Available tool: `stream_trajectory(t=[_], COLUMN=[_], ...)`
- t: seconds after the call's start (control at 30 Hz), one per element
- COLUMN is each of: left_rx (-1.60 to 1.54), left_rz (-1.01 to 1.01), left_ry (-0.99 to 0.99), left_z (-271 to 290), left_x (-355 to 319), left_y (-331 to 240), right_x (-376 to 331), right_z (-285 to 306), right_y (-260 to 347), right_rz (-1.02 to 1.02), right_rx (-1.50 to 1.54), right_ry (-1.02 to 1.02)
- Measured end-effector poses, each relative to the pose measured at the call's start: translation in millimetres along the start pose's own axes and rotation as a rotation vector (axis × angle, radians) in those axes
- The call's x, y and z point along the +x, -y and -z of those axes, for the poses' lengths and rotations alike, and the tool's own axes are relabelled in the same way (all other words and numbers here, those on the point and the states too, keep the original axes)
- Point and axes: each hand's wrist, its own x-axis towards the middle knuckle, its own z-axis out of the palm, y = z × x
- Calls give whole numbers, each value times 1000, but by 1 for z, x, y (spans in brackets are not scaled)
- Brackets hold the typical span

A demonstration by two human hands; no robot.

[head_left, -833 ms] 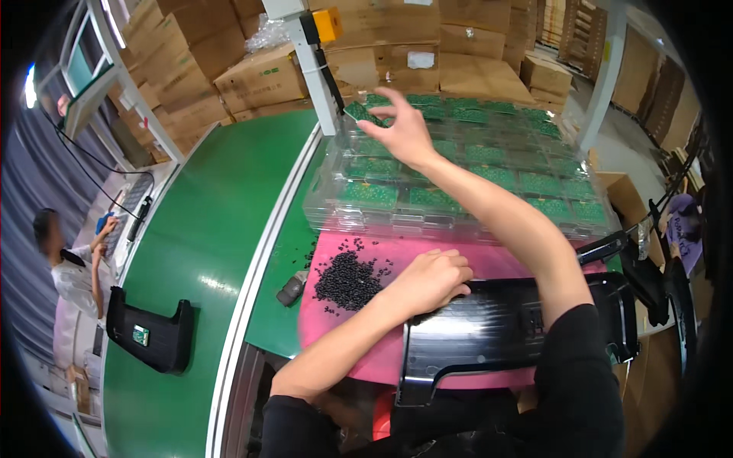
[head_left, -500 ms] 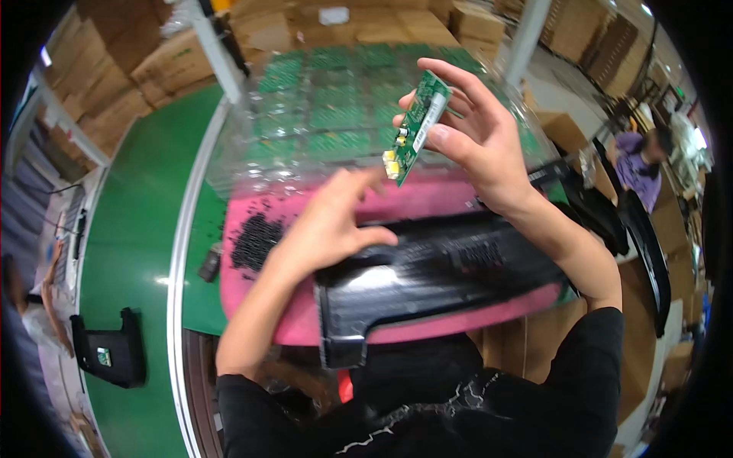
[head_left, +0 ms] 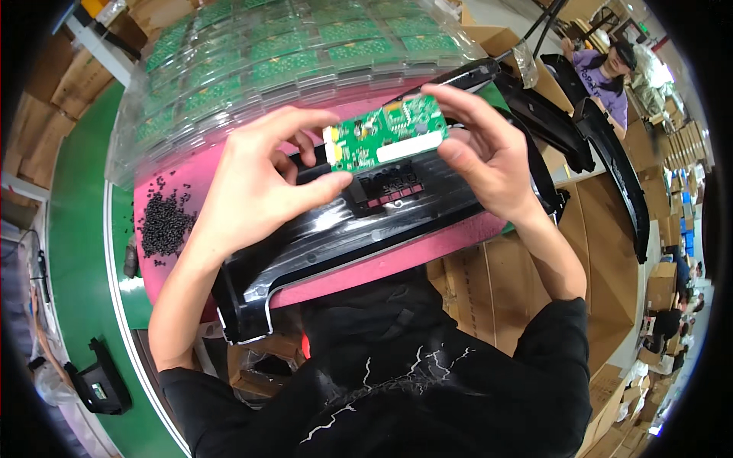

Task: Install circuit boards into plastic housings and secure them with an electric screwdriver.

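One heap of small black pieces (head_left: pixel 166 224), too many to count, lies at eight o'clock from the single green circuit board (head_left: pixel 388 131). The left hand (head_left: pixel 256 181) pinches the board's nine-o'clock end between thumb and forefinger. The board sits between both hands, neither nearer, its long axis running from half past eight to half past two, above one black shell (head_left: pixel 324 243). The right hand (head_left: pixel 492 164) grips the board's three-o'clock end.

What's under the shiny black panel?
A pink mat shows along the near edge of the black panel and through its slots. The panel hides anything else beneath it.
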Motion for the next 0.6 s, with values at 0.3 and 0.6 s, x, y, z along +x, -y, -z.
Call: stream_trajectory(t=[0.3, 0.6], left_rx=[312, 392], left_rz=[53, 141], left_ry=[268, 336], left_z=[-35, -39], left_x=[-1, 5], left_y=[33, 32], right_x=[-23, -18], right_z=[21, 20], right_y=[-49, -50], right_rz=[-79, -99], right_rx=[-412, -486], right_ry=[280, 292])
